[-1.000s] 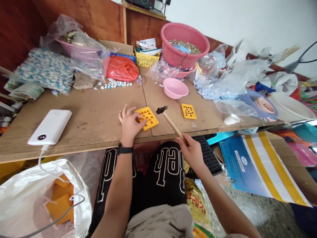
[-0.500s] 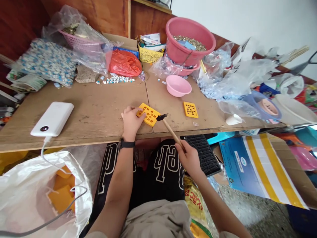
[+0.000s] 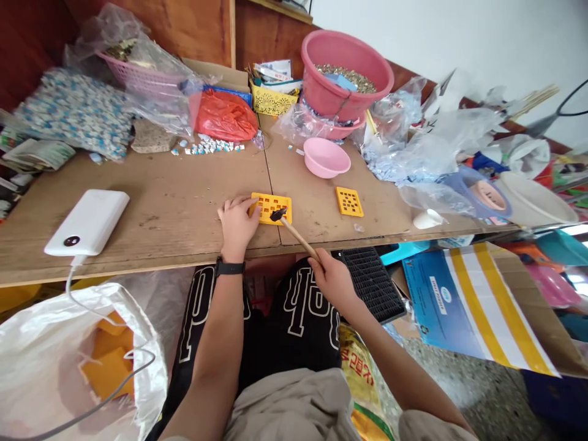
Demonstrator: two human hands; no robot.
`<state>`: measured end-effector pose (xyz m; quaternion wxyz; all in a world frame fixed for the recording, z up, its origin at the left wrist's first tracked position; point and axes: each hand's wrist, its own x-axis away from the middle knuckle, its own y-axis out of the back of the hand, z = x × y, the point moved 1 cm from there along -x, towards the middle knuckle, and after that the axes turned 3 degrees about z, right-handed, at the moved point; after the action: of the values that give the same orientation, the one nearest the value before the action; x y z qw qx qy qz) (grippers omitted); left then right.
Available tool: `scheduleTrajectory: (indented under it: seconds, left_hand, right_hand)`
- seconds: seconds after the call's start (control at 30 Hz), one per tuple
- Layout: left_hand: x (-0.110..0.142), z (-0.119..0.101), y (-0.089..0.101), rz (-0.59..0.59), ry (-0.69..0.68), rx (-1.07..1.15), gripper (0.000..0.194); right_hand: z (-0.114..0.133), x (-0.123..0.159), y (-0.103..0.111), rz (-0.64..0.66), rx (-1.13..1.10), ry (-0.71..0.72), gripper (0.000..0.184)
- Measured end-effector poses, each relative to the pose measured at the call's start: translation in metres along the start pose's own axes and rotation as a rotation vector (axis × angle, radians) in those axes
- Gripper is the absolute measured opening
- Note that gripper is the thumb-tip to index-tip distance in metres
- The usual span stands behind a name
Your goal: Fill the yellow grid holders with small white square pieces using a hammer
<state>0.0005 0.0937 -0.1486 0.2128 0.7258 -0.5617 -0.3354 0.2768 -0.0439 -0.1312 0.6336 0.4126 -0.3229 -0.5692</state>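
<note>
Left of the hands, a white power bank (image 3: 87, 222) is lying on the counter (image 3: 184, 208). The left hand (image 3: 237, 226) is bracing the yellow grid plate (image 3: 271, 203) near the front edge, seemingly steadying it; its grip is curling loosely, pinching or not I cannot tell. The hammer's (image 3: 297, 236) head is hanging over the plate, the right hand's (image 3: 334, 278) grip wrapping tightly round its handle, probably for control.
</note>
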Motion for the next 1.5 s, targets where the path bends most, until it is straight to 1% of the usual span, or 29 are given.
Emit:
scheduleTrajectory:
  seconds: [0.1, 0.17, 0.27, 0.33, 0.4, 0.47, 0.5, 0.57, 0.63, 0.67, 0.7, 0.8, 0.87, 0.93, 0.97, 1.0, 1.03, 1.1, 1.17, 1.2, 1.27, 1.3, 1.33, 1.43, 1.47, 1.5]
  left_hand:
    - [0.002, -0.004, 0.002, 0.016, 0.028, -0.008, 0.025]
    - [0.003, -0.003, 0.003, -0.006, 0.033, -0.016, 0.019]
    - [0.003, 0.003, 0.003, -0.035, -0.044, 0.022, 0.015]
    - [0.001, 0.009, 0.002, -0.003, -0.118, 0.069, 0.022]
    - [0.0, 0.014, -0.001, 0.038, -0.16, 0.093, 0.033]
    - [-0.003, 0.018, -0.003, 0.044, -0.155, 0.096, 0.033]
    - [-0.004, 0.02, -0.004, 0.037, -0.139, 0.097, 0.031]
    - [-0.005, 0.021, -0.005, 0.023, -0.101, 0.103, 0.029]
    - [-0.006, 0.021, -0.005, 0.024, -0.072, 0.104, 0.028]
    - [-0.005, 0.02, -0.005, 0.026, -0.065, 0.101, 0.027]
    - [-0.005, 0.02, -0.005, 0.026, -0.061, 0.097, 0.026]
    - [-0.003, 0.017, -0.005, 0.0, -0.056, 0.1, 0.021]
    - [-0.004, 0.018, -0.005, -0.072, -0.045, 0.135, 0.024]
    - [-0.006, 0.022, -0.003, -0.182, -0.027, 0.209, 0.033]
    - [-0.007, 0.024, -0.001, -0.221, -0.02, 0.258, 0.037]
    - [-0.008, 0.026, 0.0, -0.234, -0.016, 0.308, 0.04]
    - [-0.008, 0.026, 0.001, -0.216, -0.02, 0.352, 0.041]
    - [-0.005, 0.025, 0.003, -0.113, -0.059, 0.375, 0.037]
    - [0.0, 0.02, 0.004, -0.018, -0.117, 0.282, 0.031]
    - [0.002, 0.017, 0.004, 0.005, -0.138, 0.208, 0.034]
    - [0.006, 0.012, 0.004, 0.026, -0.157, 0.067, 0.05]
    - [0.007, 0.011, 0.004, 0.036, -0.162, 0.019, 0.056]
    - [0.008, 0.01, 0.004, 0.053, -0.17, -0.012, 0.058]
    - [0.007, 0.012, 0.005, 0.111, -0.193, -0.045, 0.05]
    - [0.006, 0.014, 0.006, 0.123, -0.193, -0.05, 0.054]
    - [0.005, 0.015, 0.006, 0.132, -0.19, -0.059, 0.064]
  right_hand:
    - [-0.009, 0.002, 0.012, -0.025, -0.037, -0.013, 0.033]
    - [-0.013, 0.003, 0.023, -0.043, -0.105, -0.025, 0.035]
    - [-0.01, 0.006, 0.033, -0.086, -0.2, -0.033, 0.04]
    - [-0.003, 0.009, 0.035, -0.134, -0.239, -0.034, 0.042]
    - [0.006, 0.013, 0.031, -0.188, -0.265, -0.043, 0.043]
    - [0.013, 0.017, 0.023, -0.214, -0.258, -0.057, 0.041]
    - [0.016, 0.018, 0.017, -0.191, -0.236, -0.058, 0.039]
    - [0.017, 0.019, 0.007, -0.078, -0.177, -0.041, 0.034]
    - [0.013, 0.02, 0.001, 0.027, -0.151, -0.023, 0.031]
    - [0.01, 0.02, 0.0, 0.043, -0.161, -0.024, 0.032]
    - [0.006, 0.02, 0.0, 0.03, -0.182, -0.035, 0.033]
    - [-0.006, 0.02, 0.001, -0.072, -0.27, -0.091, 0.042]
    - [-0.013, 0.02, -0.001, -0.13, -0.347, -0.127, 0.047]
    - [-0.018, 0.019, -0.007, -0.173, -0.453, -0.169, 0.052]
    - [-0.019, 0.018, -0.011, -0.192, -0.518, -0.191, 0.054]
    - [-0.018, 0.016, -0.015, -0.206, -0.591, -0.213, 0.056]
    - [-0.017, 0.014, -0.019, -0.221, -0.668, -0.237, 0.058]
    - [-0.011, 0.008, -0.027, -0.24, -0.832, -0.284, 0.06]
    - [-0.003, -0.003, -0.032, -0.251, -0.981, -0.311, 0.059]
    - [0.001, -0.012, -0.034, -0.255, -1.041, -0.312, 0.059]
    - [0.008, -0.037, -0.034, -0.255, -1.133, -0.283, 0.056]
    - [0.01, -0.053, -0.032, -0.253, -1.166, -0.259, 0.055]
    - [0.011, -0.072, -0.03, -0.251, -1.191, -0.234, 0.054]
    - [0.007, -0.134, -0.022, -0.248, -1.188, -0.174, 0.05]
    - [0.004, -0.153, -0.02, -0.236, -1.166, -0.158, 0.048]
    - [0.001, -0.17, -0.019, -0.222, -1.141, -0.151, 0.045]
